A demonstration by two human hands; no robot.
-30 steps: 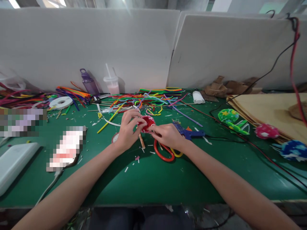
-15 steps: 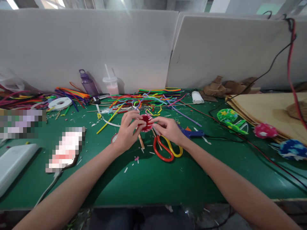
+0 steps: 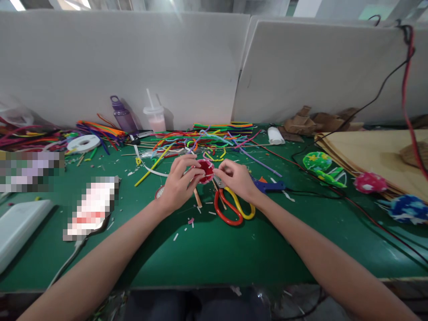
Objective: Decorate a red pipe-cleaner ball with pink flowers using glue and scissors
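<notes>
A small round red piece with a fuzzy pink-and-white rim [image 3: 208, 166] is raised over the middle of the table, its hollow red side facing me. My left hand [image 3: 180, 183] grips its left side between thumb and fingers. At its right edge, my right hand [image 3: 238, 179] has thumb and forefinger pinched together; whether they hold the rim or something thin beside it is too small to tell. Below my right hand lie scissors with one red and one yellow handle [image 3: 228, 222]. A blue glue gun [image 3: 272, 186] rests to the right, partly behind that hand.
Colourful pipe cleaners [image 3: 200, 136] are heaped at the back. A purple bottle [image 3: 124, 118] and a lidded cup [image 3: 156, 121] stand behind. Fuzzy green [image 3: 317, 160], pink [image 3: 369, 182] and blue [image 3: 408, 207] pieces lie right, near cables. A phone [image 3: 92, 207] and white box [image 3: 23, 227] lie left.
My right fingers have curled in and drawn slightly to the right, showing more of the red piece and the scissors' pivot. My left hand keeps its hold almost unmoved.
</notes>
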